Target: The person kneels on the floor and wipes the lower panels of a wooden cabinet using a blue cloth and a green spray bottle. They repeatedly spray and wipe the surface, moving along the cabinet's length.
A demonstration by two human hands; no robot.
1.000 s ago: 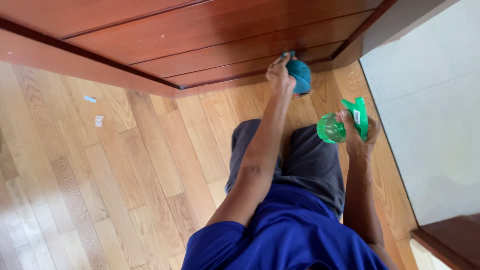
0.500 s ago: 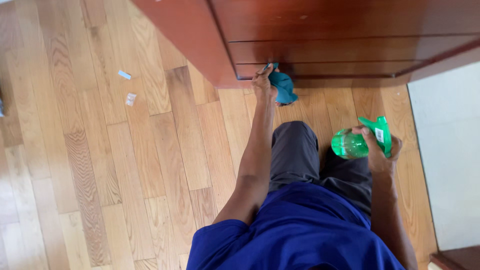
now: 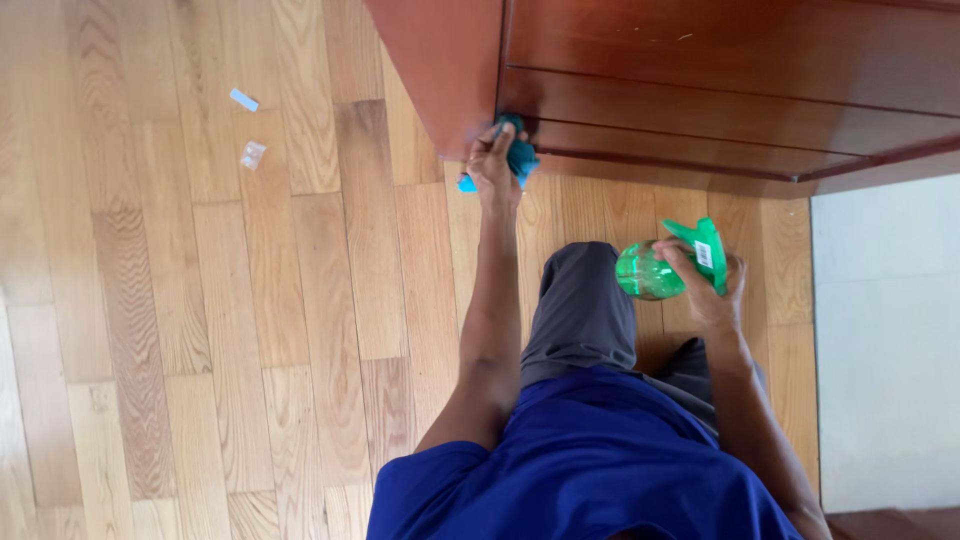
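Wooden plank floor [image 3: 200, 330], light oak tone, filled most of the view, with a pale grey floor section [image 3: 885, 340] at right. Glossy reddish-brown wooden cabinet [image 3: 720, 80] ran across the top, stepped mouldings along its base. Person in blue shirt [image 3: 590, 470] and grey trousers [image 3: 585, 310] crouched before it. Left hand [image 3: 493, 165] had fingers closed around a bunched teal cleaning cloth [image 3: 520, 152], pressed against the cabinet's lower corner, just above the floor. Right hand [image 3: 705, 285] gripped a translucent green plastic spray bottle [image 3: 665, 265] by the neck, held over the knee, well apart from the cloth. Two small scraps, one light blue [image 3: 244, 100] and one clear [image 3: 253, 154], lay on the planks at upper left.
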